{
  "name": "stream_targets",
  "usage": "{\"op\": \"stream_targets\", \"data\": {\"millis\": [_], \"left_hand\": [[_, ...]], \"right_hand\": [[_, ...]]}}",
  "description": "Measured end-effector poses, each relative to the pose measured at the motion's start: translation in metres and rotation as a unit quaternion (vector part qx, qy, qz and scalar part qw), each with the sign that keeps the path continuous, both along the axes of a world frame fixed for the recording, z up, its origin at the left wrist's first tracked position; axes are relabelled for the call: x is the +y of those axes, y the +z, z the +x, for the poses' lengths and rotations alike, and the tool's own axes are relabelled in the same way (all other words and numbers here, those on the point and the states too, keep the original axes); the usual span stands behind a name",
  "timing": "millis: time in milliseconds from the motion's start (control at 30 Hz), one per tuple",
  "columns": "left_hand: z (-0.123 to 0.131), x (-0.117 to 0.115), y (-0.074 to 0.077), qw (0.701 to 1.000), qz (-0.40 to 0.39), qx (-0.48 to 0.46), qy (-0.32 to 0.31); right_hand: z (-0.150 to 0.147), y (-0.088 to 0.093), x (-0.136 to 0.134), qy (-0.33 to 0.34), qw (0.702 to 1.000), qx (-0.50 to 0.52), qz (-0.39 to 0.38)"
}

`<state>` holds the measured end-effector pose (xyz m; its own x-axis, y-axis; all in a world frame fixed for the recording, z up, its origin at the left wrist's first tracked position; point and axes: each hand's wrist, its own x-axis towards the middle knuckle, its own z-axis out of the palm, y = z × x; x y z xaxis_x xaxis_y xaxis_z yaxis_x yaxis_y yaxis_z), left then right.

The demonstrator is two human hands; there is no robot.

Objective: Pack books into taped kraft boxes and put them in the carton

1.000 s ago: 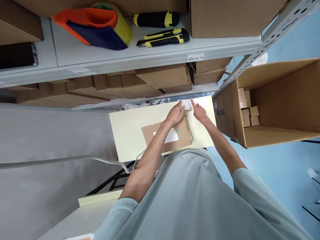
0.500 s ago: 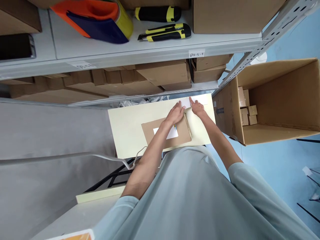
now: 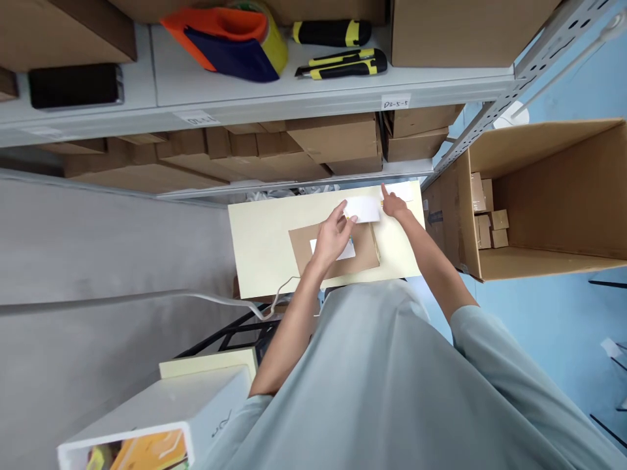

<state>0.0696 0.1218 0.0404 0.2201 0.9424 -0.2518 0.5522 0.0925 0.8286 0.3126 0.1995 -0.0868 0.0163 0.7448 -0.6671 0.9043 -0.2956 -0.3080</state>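
Note:
My left hand pinches a white paper slip between thumb and fingers, lifted over the pale yellow tabletop. Below that hand lies a flat cardboard parcel with a white label on its top, partly covered by the hand. My right hand is at the table's far right corner, index finger stretched out and the others loosely bent. Its fingertip is at a second white slip lying flat on the table.
A large open carton with several small boxes stands right of the table. Ahead, a metal shelf bears cutters, a tape dispenser, a phone and cartons. A white cable runs in from the left.
My left hand has drawn its white slip up and away from the other slip, back over the parcel. My right hand stays by the slip on the table. The view has shifted slightly left.

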Motion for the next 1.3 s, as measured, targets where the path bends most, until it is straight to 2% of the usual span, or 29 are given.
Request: {"op": "stream_targets", "data": {"millis": [100,167,233,300,367,467,600,700,767,900,1033,1133,1300], "left_hand": [[-0.016,-0.032,0.019,0.997,-0.02,-0.056,0.047],[-0.028,-0.051,0.026,0.993,-0.051,-0.093,0.055],[-0.037,-0.065,0.029,0.983,-0.089,-0.148,0.056],[-0.043,-0.075,0.032,0.968,-0.129,-0.206,0.061],[-0.046,-0.08,0.035,0.954,-0.163,-0.237,0.079],[-0.046,-0.083,0.043,0.946,-0.17,-0.245,0.126],[-0.047,-0.082,0.056,0.944,-0.085,-0.234,0.217],[-0.049,-0.086,0.062,0.93,-0.058,-0.247,0.267],[-0.049,-0.095,0.066,0.925,-0.098,-0.275,0.244],[-0.039,-0.12,0.07,0.927,-0.188,-0.295,0.139],[-0.036,-0.136,0.076,0.923,-0.176,-0.304,0.158],[-0.041,-0.138,0.082,0.923,-0.161,-0.3,0.18],[-0.045,-0.137,0.09,0.926,-0.155,-0.298,0.17]], "right_hand": [[0.006,0.023,-0.019,-0.087,0.988,0.108,0.071],[0.006,0.045,-0.043,-0.128,0.958,0.235,0.103],[0.001,0.072,-0.072,-0.112,0.915,0.376,0.095],[-0.007,0.1,-0.103,-0.053,0.883,0.461,0.077],[-0.017,0.124,-0.128,-0.019,0.874,0.484,0.034],[-0.033,0.148,-0.153,-0.032,0.881,0.473,-0.005],[-0.056,0.162,-0.168,-0.074,0.898,0.429,0.068],[-0.072,0.17,-0.174,-0.118,0.889,0.431,0.103],[-0.079,0.176,-0.175,-0.164,0.876,0.436,0.122],[-0.086,0.186,-0.173,-0.217,0.86,0.419,0.193],[-0.089,0.19,-0.171,-0.216,0.851,0.417,0.236],[-0.092,0.194,-0.172,-0.214,0.846,0.419,0.251],[-0.096,0.204,-0.173,-0.21,0.848,0.409,0.264]]}}
